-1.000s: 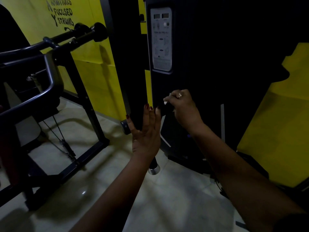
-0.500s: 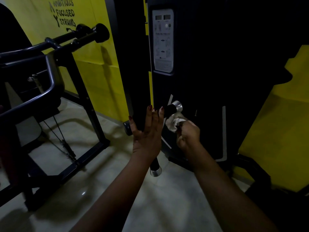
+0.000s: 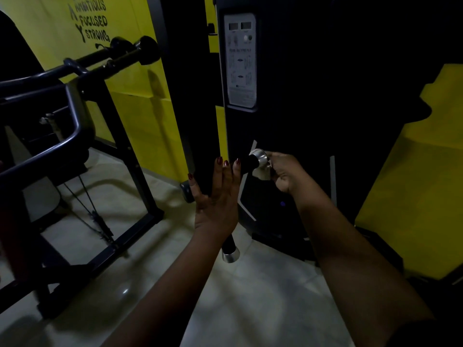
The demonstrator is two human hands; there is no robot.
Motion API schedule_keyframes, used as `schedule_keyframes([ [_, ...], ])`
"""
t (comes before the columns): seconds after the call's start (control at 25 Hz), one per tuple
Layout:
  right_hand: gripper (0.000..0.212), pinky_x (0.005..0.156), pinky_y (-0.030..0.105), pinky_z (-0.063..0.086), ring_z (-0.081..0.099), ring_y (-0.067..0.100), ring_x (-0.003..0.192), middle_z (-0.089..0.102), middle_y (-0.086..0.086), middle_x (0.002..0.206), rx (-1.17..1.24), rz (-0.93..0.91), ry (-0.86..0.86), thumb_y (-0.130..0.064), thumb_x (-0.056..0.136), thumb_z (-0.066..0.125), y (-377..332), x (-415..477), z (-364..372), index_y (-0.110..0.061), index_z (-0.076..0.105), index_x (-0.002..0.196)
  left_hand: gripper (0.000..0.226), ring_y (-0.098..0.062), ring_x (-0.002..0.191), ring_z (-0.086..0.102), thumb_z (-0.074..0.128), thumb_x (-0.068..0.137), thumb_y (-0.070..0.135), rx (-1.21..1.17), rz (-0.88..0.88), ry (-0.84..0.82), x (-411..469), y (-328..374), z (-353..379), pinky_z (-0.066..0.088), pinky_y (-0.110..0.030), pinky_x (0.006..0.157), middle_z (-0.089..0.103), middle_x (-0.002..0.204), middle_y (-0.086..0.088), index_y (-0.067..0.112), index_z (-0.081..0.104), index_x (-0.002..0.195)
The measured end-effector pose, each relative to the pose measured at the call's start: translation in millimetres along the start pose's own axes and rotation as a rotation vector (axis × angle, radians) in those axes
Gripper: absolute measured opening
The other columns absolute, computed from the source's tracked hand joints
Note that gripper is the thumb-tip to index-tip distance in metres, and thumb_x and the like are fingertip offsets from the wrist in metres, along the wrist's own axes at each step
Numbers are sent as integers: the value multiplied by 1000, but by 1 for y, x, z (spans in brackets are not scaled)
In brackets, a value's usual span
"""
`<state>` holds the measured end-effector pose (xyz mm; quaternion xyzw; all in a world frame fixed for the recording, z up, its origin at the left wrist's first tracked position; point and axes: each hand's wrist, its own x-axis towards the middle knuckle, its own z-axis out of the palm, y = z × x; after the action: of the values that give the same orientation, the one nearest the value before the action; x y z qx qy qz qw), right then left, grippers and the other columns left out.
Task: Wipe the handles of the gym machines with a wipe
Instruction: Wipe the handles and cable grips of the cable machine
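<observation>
The left hand (image 3: 218, 199), fingers straight, braces the handle (image 3: 246, 162); the right hand (image 3: 288, 174), pinching the wipe (image 3: 261, 173), should twist round its two-o'clock end.

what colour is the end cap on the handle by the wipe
Shiny silver end cap on a black handle, beside the white wipe; best in the head view.
</observation>
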<state>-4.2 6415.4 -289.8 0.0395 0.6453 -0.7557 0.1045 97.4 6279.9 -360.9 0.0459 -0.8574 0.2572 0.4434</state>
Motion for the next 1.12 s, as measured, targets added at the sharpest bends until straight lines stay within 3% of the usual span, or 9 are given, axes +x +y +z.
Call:
schedule_keyframes([
  [0.04, 15, 75, 35, 58, 68, 19, 78, 71, 6, 85, 68, 7, 105, -8, 91, 59, 9, -5, 3, -17, 71, 88, 71, -36, 146, -17, 35, 85, 23, 6, 3, -1, 0, 0, 0, 7, -70, 106, 18, 157, -13, 13, 19, 153],
  [0.12, 17, 80, 27, 58, 68, 10, 86, 72, 0, 96, 170, -192, 356, -10, 92, 60, 31, -21, 14, -22, 72, 93, 73, -36, 146, -17, 39, 83, 24, -3, 3, -4, 2, 1, -2, 7, -70, 106, 19, 157, -13, 13, 20, 153],
  [0.28, 26, 91, 21, 48, 61, 9, 102, 69, -2, 108, -381, -911, 558, -9, 89, 57, 46, -26, 23, -14, 71, 110, 81, -34, 146, -17, 49, 79, 26, -41, 10, -44, 5, 3, -3, 3, -70, 106, 18, 157, -12, 12, 20, 153],
  [0.36, 24, 89, 30, 51, 62, 15, 99, 69, 1, 104, -631, -932, 473, -13, 90, 53, 27, -12, 23, -14, 71, 105, 82, -34, 146, -18, 51, 78, 26, -30, 12, -61, 4, 3, -2, 4, -70, 106, 17, 157, -12, 13, 20, 153],
  [0.48, 24, 75, 34, 53, 63, 15, 84, 68, 2, 95, -960, -703, 155, -16, 92, 46, -13, 2, 21, -15, 71, 92, 88, -33, 145, -11, 53, 75, 28, -57, 19, -105, 4, 1, -7, 11, -69, 106, 16, 158, -13, 11, 18, 153],
  [0.6, 24, 74, 32, 47, 61, 20, 86, 66, 6, 96, -1184, -794, -142, -9, 90, 45, -26, 0, 20, -12, 68, 92, 93, -31, 146, -19, 47, 69, 30, -112, 25, -145, 3, -1, -12, 6, -66, 108, 9, 159, -13, 10, 13, 154],
  [0.8, 42, 82, 36, 52, 61, 16, 98, 66, 4, 106, -838, -1001, -134, 5, 82, 42, 11, -22, 19, -13, 63, 113, 101, -26, 148, -13, 48, 66, 28, -237, 27, -135, -1, -9, -18, 1, -63, 111, 1, 162, -13, 5, 2, 153],
  [0.96, 33, 76, 13, 49, 61, -7, 86, 64, -9, 99, -502, -1064, -78, -1, 92, 53, 30, -54, 38, -10, 59, 124, 106, -27, 148, -12, 51, 62, 33, -273, 54, -169, 0, -12, -20, -5, -62, 113, -4, 160, -15, 3, 5, 153],
  [1.12, 40, 83, 18, 50, 59, 7, 97, 64, 5, 109, -737, -1158, -160, 3, 90, 55, 23, -43, 18, -11, 59, 127, 106, -28, 149, -8, 52, 63, 31, -274, 68, -164, -1, -14, -22, 1, -62, 114, -2, 161, -16, 3, 4, 153],
])
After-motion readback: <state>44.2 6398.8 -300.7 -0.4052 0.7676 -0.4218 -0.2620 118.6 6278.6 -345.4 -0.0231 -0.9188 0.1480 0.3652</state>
